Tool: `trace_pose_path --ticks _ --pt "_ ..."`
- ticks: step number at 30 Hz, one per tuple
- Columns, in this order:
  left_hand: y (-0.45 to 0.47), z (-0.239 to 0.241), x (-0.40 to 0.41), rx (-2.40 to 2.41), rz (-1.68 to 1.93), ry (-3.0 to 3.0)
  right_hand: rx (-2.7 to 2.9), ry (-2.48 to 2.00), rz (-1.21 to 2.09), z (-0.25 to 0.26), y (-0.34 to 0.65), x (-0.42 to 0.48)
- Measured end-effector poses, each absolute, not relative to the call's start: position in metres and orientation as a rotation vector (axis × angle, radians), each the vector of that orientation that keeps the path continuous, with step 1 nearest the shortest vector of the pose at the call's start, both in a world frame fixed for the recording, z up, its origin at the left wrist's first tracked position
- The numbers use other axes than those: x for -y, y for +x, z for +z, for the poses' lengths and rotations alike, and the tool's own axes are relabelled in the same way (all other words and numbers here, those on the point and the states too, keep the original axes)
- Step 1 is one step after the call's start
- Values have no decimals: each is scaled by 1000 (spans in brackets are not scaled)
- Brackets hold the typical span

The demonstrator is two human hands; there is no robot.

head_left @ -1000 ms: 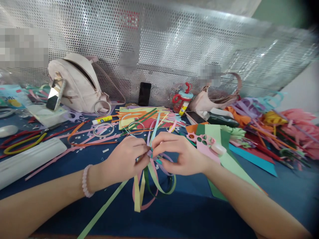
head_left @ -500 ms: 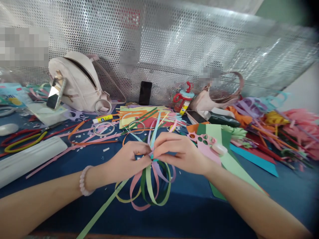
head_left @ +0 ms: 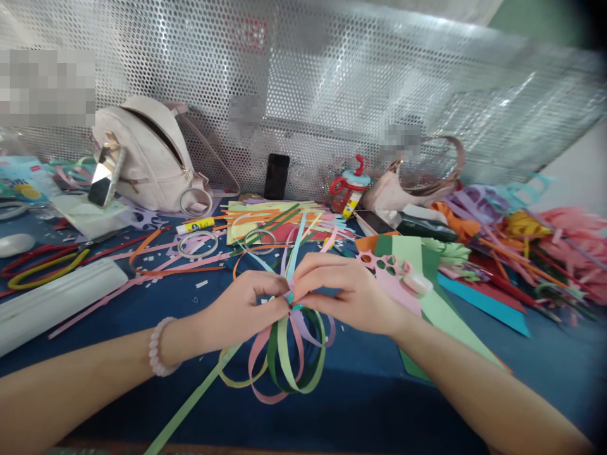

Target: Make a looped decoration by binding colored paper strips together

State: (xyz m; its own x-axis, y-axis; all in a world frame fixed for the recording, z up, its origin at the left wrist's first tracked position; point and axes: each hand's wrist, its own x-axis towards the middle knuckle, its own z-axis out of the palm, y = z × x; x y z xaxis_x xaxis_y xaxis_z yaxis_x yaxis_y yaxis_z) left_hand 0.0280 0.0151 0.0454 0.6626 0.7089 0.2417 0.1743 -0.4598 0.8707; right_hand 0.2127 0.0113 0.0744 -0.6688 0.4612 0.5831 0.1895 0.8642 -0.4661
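Observation:
My left hand [head_left: 251,303] and my right hand [head_left: 339,291] meet over the table, both pinching the middle of a bunch of looped paper strips [head_left: 284,366]. Pink, dark green, light green, yellow and lilac loops hang below my fingers. Light blue and lilac strips rise behind them toward the far side. One long light green strip [head_left: 196,392] slants from beneath my left hand to the front edge. My fingertips hide the point where the strips join.
Behind my hands lie a pile of cut strips [head_left: 284,218], a glue stick [head_left: 195,225] and a tape ring [head_left: 198,245]. Scissors [head_left: 50,268] and a white roll [head_left: 61,297] are left; green paper [head_left: 441,303] is right. A backpack [head_left: 147,151] and phone [head_left: 277,177] stand at the back.
Both hands stay nearly in place on the bunch. The fingertips shift slightly, and the hanging loops sink a little.

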Motion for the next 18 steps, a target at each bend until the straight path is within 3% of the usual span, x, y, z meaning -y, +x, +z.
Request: trace_pose_path --ticks 18 --pt "28 45 -17 -744 719 2009 2308 -482 473 74 213 -11"
